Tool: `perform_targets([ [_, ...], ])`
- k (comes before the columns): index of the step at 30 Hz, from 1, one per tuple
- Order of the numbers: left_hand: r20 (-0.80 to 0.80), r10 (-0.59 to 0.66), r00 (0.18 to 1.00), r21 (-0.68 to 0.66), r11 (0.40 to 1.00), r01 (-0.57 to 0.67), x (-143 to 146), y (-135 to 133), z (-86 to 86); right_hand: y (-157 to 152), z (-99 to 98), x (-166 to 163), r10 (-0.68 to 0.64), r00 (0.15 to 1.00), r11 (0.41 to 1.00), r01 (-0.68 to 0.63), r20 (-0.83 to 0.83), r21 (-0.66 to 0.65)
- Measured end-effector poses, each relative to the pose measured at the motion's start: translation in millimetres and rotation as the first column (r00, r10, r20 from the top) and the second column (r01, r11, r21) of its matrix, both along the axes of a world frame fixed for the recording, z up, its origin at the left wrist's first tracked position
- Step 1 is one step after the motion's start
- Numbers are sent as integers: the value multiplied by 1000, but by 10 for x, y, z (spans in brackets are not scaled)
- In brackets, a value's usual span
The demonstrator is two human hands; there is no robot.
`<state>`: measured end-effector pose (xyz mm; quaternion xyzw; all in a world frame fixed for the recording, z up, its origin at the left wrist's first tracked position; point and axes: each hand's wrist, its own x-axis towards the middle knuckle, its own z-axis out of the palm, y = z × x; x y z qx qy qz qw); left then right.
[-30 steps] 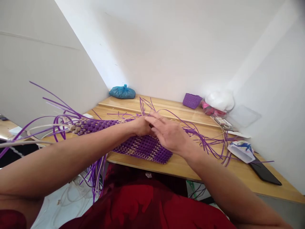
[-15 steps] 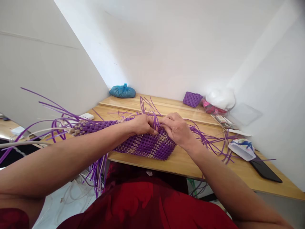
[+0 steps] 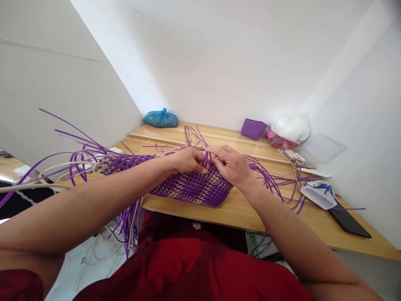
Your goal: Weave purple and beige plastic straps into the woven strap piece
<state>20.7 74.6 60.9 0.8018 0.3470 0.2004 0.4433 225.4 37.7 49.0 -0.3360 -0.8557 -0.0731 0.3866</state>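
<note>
A woven piece (image 3: 191, 188) of purple and beige plastic strips lies at the table's front edge, its left part reaching past my left forearm. Long loose purple strips (image 3: 75, 144) stick out from its left end, and more hang below the edge. At its upper edge, my left hand (image 3: 189, 161) is closed, thumb against fingers, on purple strips. Just to the right, my right hand (image 3: 230, 165) pinches at the same strips (image 3: 206, 159), index finger stretched over them. The fingertips partly hide the spot where the strips enter the weave.
On the wooden table (image 3: 200, 211) a blue tied bag (image 3: 161, 118) sits at the back left. A small purple woven pouch (image 3: 253, 128) and a white plastic bag (image 3: 290, 126) stand at the back right. A white packet (image 3: 318, 195) lies over a black flat object (image 3: 349, 221) at right.
My right index finger has stretched out leftward over the strips, and the right hand has shifted slightly. My left hand stays almost in place. The loose strips at left have swayed a little.
</note>
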Motion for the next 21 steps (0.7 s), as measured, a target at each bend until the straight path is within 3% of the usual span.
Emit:
perform_targets([
  [5, -10, 2, 1000, -1, 1000, -3, 11, -51, 57, -96, 54, 95, -55, 998, 982, 53, 10, 180],
  [9, -114, 107, 988, 53, 993, -101, 22, -115, 132, -293, 36, 84, -30, 998, 997, 26, 51, 71],
  [11, -141, 120, 983, 81, 991, -109, 24, -129, 150, -398, 8, 38, -161, 976, 987, 163, 146, -4],
  [14, -182, 109, 977, 100, 991, -92, 23, -122, 151, -550, 15, -78, -395, 846, 875, 465, 359, -133],
  [16, -214, 119, 970, 112, 989, -97, 21, -110, 142, -636, 42, -168, -396, 801, 800, 541, 448, -260],
  [18, -207, 114, 972, 113, 989, -92, 19, -101, 130, -694, 47, -246, -328, 862, 755, 485, 386, -441],
  [21, -171, 96, 981, 110, 991, -78, 17, -104, 118, -725, -52, -324, -249, 968, 615, 171, 16, -770],
])
